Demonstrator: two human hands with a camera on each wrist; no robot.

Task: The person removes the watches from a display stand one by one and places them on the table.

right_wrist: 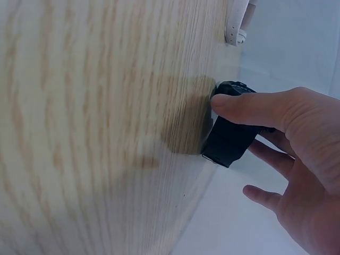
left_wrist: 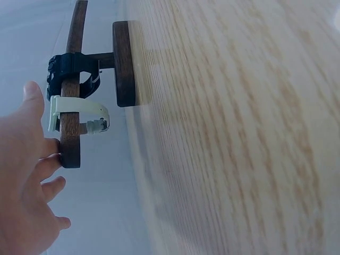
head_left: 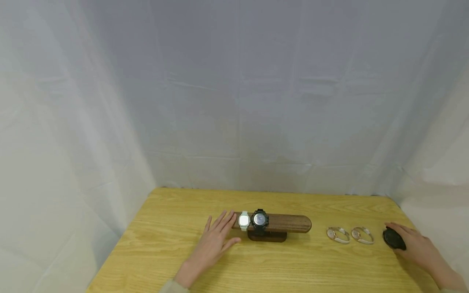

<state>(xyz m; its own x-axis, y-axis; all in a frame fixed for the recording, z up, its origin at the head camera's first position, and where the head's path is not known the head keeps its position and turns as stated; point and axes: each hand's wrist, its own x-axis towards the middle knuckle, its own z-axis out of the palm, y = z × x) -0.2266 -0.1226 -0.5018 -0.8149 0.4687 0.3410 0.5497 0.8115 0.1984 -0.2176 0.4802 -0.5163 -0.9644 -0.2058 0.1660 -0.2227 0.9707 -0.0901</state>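
A dark wooden watch stand (head_left: pixel 289 223) stands on the table, its bar raised on a short base. Around the bar's left part sit a pale green watch (head_left: pixel 244 220) and, beside it, a black watch (head_left: pixel 260 219). My left hand (head_left: pixel 212 242) touches the bar's left end with its fingers extended; the left wrist view shows the fingertips (left_wrist: pixel 49 163) against that end. Far to the right, my right hand (head_left: pixel 417 246) pinches a second black watch (right_wrist: pixel 231 139) between thumb and fingers. Its strap is close to the tabletop; whether it touches is unclear.
Two light-strapped watches, a left one (head_left: pixel 338 235) and a right one (head_left: pixel 362 235), lie between the stand and my right hand. Pale curtains (head_left: pixel 234 101) hang behind and beside the yellow wooden table (head_left: pixel 275 268).
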